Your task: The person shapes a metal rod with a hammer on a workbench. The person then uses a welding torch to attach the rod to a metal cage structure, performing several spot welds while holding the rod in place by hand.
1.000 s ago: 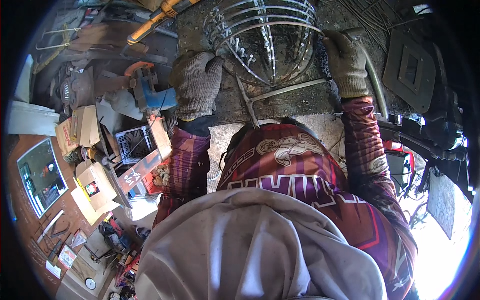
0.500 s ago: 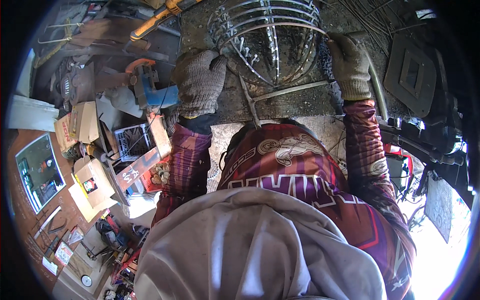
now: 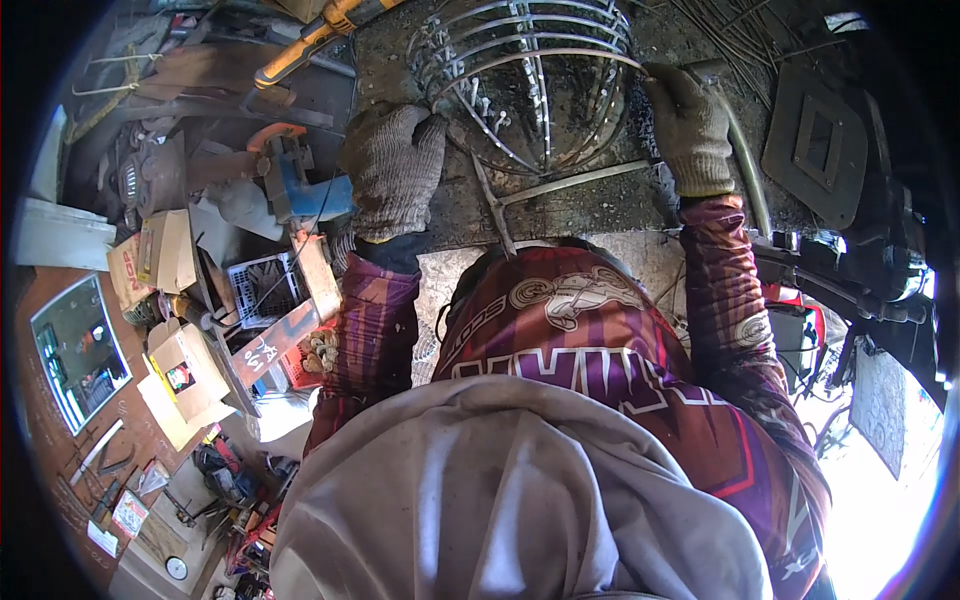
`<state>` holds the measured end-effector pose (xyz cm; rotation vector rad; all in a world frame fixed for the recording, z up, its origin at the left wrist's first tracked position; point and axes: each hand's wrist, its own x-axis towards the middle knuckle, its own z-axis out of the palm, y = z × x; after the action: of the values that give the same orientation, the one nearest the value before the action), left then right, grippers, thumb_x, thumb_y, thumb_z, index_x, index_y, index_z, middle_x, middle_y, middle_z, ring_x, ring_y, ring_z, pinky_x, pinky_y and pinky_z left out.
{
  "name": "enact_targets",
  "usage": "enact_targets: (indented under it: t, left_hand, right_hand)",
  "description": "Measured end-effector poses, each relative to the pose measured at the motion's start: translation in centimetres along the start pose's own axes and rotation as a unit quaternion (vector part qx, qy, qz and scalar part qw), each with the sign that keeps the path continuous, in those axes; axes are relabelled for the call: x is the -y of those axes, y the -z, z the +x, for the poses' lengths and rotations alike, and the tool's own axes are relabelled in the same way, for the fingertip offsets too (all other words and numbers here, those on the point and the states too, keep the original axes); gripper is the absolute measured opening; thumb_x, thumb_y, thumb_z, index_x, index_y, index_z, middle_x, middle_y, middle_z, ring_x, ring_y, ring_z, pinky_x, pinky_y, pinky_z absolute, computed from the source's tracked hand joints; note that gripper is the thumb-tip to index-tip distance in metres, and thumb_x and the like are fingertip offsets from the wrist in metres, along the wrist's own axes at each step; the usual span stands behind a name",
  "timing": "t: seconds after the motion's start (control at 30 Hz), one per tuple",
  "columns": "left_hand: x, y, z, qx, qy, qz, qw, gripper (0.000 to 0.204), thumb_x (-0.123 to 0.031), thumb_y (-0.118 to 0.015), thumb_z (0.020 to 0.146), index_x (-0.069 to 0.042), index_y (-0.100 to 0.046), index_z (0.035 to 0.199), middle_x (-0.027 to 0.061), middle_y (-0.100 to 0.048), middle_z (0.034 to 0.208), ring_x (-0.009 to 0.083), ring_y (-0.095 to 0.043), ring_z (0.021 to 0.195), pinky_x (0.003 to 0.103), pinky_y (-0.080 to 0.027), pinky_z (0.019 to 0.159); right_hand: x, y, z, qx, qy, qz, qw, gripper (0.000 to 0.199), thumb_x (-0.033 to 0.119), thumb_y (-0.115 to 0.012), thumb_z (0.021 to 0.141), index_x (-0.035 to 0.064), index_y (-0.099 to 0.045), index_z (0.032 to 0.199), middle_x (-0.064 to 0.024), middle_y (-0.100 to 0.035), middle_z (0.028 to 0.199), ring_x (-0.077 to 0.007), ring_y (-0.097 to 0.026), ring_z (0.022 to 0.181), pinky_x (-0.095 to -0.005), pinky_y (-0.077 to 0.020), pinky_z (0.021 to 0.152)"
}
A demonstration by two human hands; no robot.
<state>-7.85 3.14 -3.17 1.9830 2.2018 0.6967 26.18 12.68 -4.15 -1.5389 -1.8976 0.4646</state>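
A dome-like cage of bent metal rods (image 3: 541, 95) lies on the dark workbench (image 3: 590, 212), with pale weld marks along its ribs. Across its near side arcs a thin brownish curved metal rod (image 3: 545, 52). My left hand (image 3: 393, 170), in a grey knit glove, is closed at the rod's left end. At the right end, my right hand (image 3: 690, 130) in the same kind of glove has its fingers closed round the rod. Both fingertips are partly hidden by the gloves. A T-shaped piece of metal bar (image 3: 560, 185) lies between my hands and my body.
A yellow-and-black power tool (image 3: 310, 45) lies at the far left. Left of my arm are a blue bench tool (image 3: 300, 185), a white plastic basket (image 3: 265, 285) and open cardboard boxes (image 3: 185, 375). On the right are a dark metal plate with a square opening (image 3: 818, 145) and loose rods (image 3: 735, 40).
The whole view has shifted slightly, moving the cage and both hands a little to the left in the picture. My hands keep the same hold on the rod.
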Motion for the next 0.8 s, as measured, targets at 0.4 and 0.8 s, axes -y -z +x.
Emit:
enact_targets:
  t: [0.4, 0.8]
  left_hand:
    - [0.5, -0.5, -0.3, -0.004, 0.016, 0.003, 1.000, 0.031, -0.033, -0.074, 0.096, -0.007, -0.074, 0.114, 0.0173, -0.076, 0.109, 0.0380, -0.072, 0.102, 0.045, -0.055, 0.090]
    - [-0.6, -0.2, -0.1, -0.023, -0.009, 0.016, 1.000, 0.029, -0.032, -0.075, 0.093, -0.008, -0.078, 0.109, 0.0160, -0.077, 0.106, 0.0375, -0.073, 0.101, 0.045, -0.056, 0.089]
  right_hand:
    - [-0.3, -0.2, 0.0, 0.014, 0.018, -0.030, 0.999, 0.029, 0.036, -0.064, 0.102, 0.0161, -0.076, 0.119, -0.0137, -0.078, 0.110, -0.0368, -0.074, 0.104, -0.0447, -0.0580, 0.089]
    - [-0.5, 0.0, 0.1, -0.013, 0.037, -0.005, 0.999, 0.030, 0.039, -0.065, 0.102, 0.0168, -0.077, 0.118, -0.0122, -0.079, 0.107, -0.0356, -0.076, 0.099, -0.0443, -0.0600, 0.084]
